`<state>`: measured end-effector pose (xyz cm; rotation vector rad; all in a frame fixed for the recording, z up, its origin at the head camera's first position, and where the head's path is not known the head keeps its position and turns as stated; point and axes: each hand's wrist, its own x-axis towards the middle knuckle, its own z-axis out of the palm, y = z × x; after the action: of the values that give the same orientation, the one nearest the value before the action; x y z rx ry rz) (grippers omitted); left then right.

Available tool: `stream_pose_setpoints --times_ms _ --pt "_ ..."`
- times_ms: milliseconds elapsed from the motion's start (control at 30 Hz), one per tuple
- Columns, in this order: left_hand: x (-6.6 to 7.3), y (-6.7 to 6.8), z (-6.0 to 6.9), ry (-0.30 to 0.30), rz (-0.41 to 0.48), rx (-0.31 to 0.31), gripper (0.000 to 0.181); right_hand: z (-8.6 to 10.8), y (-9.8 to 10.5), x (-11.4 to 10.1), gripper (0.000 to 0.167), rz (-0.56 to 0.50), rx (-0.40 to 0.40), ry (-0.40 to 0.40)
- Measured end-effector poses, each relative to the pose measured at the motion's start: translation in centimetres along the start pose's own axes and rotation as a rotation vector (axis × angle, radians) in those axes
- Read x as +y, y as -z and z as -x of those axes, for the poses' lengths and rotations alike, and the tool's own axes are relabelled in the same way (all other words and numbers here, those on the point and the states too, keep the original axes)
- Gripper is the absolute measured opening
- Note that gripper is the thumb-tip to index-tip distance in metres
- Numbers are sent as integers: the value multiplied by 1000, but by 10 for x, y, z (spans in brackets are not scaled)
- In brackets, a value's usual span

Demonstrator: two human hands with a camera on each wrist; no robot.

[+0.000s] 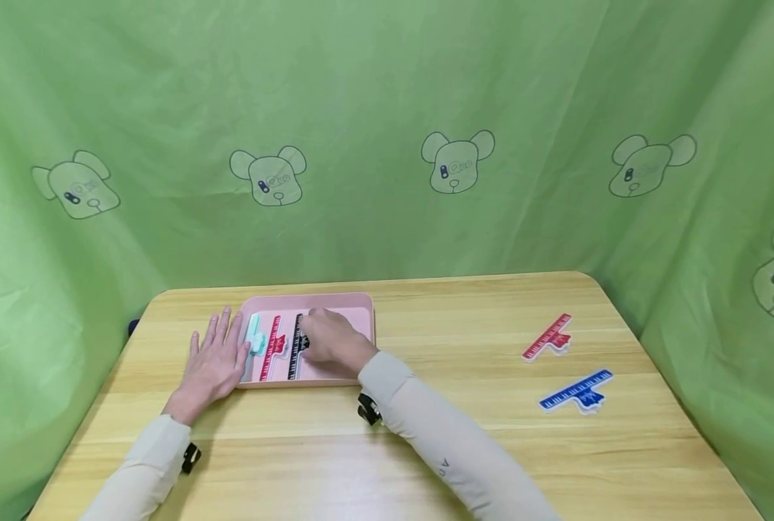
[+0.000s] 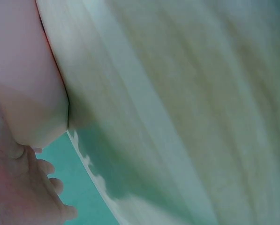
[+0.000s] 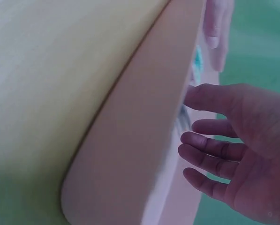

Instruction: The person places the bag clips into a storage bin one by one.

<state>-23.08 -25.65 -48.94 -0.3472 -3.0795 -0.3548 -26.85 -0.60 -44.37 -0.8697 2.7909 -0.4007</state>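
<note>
The left hand (image 1: 213, 365) lies with straight, spread fingers along the left rim of a pink tray (image 1: 341, 382), its thumb near a mint-green clip (image 1: 256, 336). Inside the tray, a red piano-keyboard clip (image 1: 271, 347) and a black piano-keyboard clip (image 1: 295, 352) lie side by side with the green one. The right hand (image 1: 334, 339) reaches over the tray at the black clip and covers part of it. In the right wrist view, the right hand's thumb and fingers (image 3: 210, 147) are loosely bent, with a gap between thumb and forefinger.
On the right of the wooden table (image 1: 452, 434) lie another red keyboard clip (image 1: 547, 337) and a blue keyboard clip (image 1: 577, 391). A green curtain (image 1: 373, 239) with printed animal heads surrounds the table's back and sides.
</note>
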Motion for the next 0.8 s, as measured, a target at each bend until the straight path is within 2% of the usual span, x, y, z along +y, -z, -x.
stream_pose_setpoints --times_ms 100,200,433,800 --pt "-1 -1 -1 -3 7 7 64 7 8 0 18 -44 34 7" --pt "-3 -2 -1 -4 7 13 64 13 13 3 23 -76 61 11" --pt "-2 -2 0 -4 -1 4 64 22 21 8 42 -52 114 12" --pt "-1 -2 0 -4 -4 2 65 45 31 11 45 -54 196 3"
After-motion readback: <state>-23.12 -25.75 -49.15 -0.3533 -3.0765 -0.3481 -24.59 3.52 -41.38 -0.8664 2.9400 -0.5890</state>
